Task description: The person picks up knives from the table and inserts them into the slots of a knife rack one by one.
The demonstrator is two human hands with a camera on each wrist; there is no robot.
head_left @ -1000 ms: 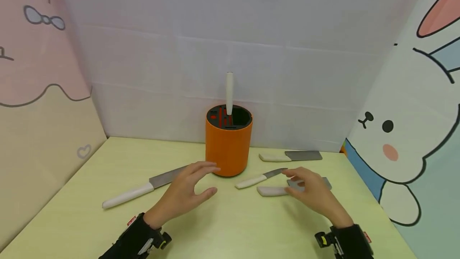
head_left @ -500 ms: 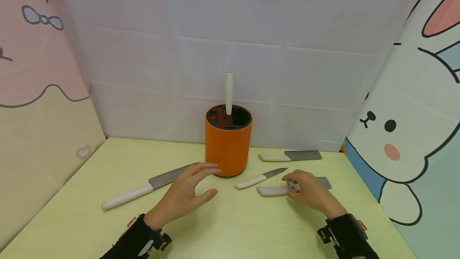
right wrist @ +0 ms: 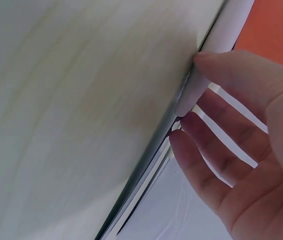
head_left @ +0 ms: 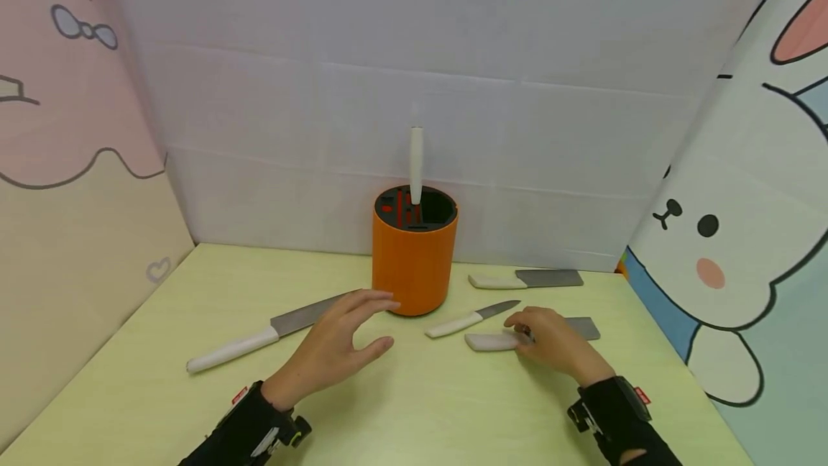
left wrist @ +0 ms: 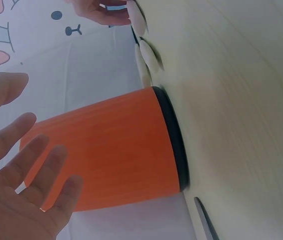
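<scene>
My right hand (head_left: 556, 345) pinches a white-handled cleaver (head_left: 490, 341) where handle meets blade. Its thumb presses the near side of the handle (right wrist: 212, 55), while the other fingers reach behind. The cleaver lies on the table, its blade partly hidden by the hand. My left hand (head_left: 336, 342) hovers in front of the orange knife block (head_left: 414, 272), fingers spread and holding nothing. Beside that hand lies a long kitchen knife (head_left: 239, 347), its blade tip hidden. Between the block and my right hand is a small paring knife (head_left: 461, 323).
Another cleaver (head_left: 525, 279) lies at the back right of the pale table (head_left: 414, 416). One white handle (head_left: 417, 164) stands upright in the block's black slotted top. A white sheet (head_left: 291, 106) hangs behind, with cartoon-printed panels (head_left: 718, 272) at the sides.
My right hand has lowered onto the cleaver, and its fingers have closed on the handle. The left hand has stayed where it was.
</scene>
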